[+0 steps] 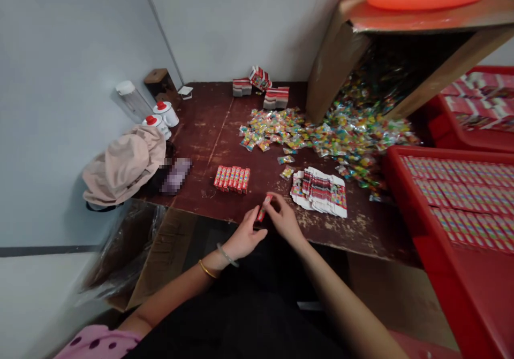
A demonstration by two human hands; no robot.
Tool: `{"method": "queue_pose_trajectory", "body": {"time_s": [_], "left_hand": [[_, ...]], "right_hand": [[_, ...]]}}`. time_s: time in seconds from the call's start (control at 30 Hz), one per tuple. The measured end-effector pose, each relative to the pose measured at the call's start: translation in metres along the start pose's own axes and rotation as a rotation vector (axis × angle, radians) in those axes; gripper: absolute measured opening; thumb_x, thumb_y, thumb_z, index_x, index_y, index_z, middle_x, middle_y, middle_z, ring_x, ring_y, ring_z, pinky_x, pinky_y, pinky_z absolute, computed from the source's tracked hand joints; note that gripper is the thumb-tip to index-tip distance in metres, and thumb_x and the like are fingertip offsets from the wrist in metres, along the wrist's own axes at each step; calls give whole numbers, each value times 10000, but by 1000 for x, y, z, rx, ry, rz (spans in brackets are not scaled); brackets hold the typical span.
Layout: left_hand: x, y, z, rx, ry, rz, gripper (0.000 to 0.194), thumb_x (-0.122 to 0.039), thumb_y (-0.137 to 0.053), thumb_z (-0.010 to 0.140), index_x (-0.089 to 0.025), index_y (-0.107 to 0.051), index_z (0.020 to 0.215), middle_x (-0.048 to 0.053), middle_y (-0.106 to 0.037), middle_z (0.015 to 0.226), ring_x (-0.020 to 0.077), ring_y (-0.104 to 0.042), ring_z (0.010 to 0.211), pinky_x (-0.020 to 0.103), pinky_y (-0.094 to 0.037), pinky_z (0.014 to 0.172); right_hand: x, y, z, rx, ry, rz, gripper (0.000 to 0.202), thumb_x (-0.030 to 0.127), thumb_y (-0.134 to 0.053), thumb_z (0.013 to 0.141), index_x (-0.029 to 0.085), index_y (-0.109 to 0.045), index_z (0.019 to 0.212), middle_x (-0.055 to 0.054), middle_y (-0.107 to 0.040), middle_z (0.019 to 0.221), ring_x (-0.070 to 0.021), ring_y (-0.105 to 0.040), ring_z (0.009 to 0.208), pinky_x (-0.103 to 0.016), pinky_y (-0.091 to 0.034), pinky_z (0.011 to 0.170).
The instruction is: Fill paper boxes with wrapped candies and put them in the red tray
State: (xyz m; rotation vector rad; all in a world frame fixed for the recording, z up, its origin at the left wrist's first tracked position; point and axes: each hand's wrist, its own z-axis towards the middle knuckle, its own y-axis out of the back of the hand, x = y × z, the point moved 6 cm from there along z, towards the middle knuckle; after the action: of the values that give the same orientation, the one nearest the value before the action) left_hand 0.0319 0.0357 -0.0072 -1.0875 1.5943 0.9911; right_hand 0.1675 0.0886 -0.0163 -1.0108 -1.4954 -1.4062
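Centrally, at the near edge of the dark red table (196,147), a small red box (263,209) is held between the two hands. The right hand (283,219) pinches the box near its upper end between thumb and fingers. The left hand (243,236) is partly spread: its fingers extend to the lower left side of the box, and its thumb stands apart from them. Whether the left fingertips press on the box cannot be told.

Left of the box, a row of red boxes (232,179) stands side by side on the table. Right of the hands, flat cartons (319,192) lie fanned in an overlapping stack. Behind this stack, wrapped packets (353,134) spread from the open side of a cardboard box (330,65). Two single packets (286,172) lie near the flat cartons. At far right, a red tray (417,230) contains further rows of small boxes (466,201).
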Motion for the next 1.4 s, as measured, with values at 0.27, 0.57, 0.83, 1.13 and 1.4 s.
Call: {"method": "queue_pose_trajectory", "body": {"time_s": [0.27, 0.57, 0.83, 1.13, 1.4], "left_hand": [[4, 19, -10, 7, 51, 56, 434, -316, -580, 798, -201, -554, 1216, 127, -422, 1314, 224, -497, 1101, 346, -464, 878], [19, 6, -4, 209, 160, -27, 388, -356, -565, 814, -173, -593, 1155, 96, -627, 1113, 169, -578, 884, 305, -456, 785], [-3, -36, 24, 314, 145, -117, 388, -372, -579, 811, -178, -604, 1146, 101, -631, 1113, 160, -596, 868, 273, -452, 726], [1, -70, 18, 411, 251, -241, 504, -522, -604, 775, -137, -619, 1099, 117, -638, 1032, 163, -597, 848, 297, -463, 747], [3, -83, 25, 401, 239, -194, 485, -493, -617, 768, -152, -614, 1113, 104, -631, 1033, 150, -595, 834, 281, -457, 731]], "right_hand": [[17, -24, 91, -32, 70, -107, 397, 408, -584, 807, 132, -621, 1089, -158, -652, 1104, -222, -652, 848, -411, -495, 841], [-19, 161, 23, -205, 274, -490, 382, 469, -530, 858, 239, -647, 1140, -118, -614, 1218, -286, -531, 1164, -474, -387, 1011], [-74, 199, -3, -44, 281, -609, 355, 443, -527, 866, 253, -672, 1128, -87, -632, 1245, -273, -574, 1153, -481, -435, 987], [-47, 161, -72, -396, 271, -554, 238, 371, -530, 886, 254, -703, 1001, -79, -702, 1048, -263, -623, 971, -467, -476, 883], [-31, 142, -52, -242, 270, -665, 290, 393, -543, 874, 247, -649, 1101, -95, -642, 1129, -283, -550, 1043, -454, -440, 884]]}}
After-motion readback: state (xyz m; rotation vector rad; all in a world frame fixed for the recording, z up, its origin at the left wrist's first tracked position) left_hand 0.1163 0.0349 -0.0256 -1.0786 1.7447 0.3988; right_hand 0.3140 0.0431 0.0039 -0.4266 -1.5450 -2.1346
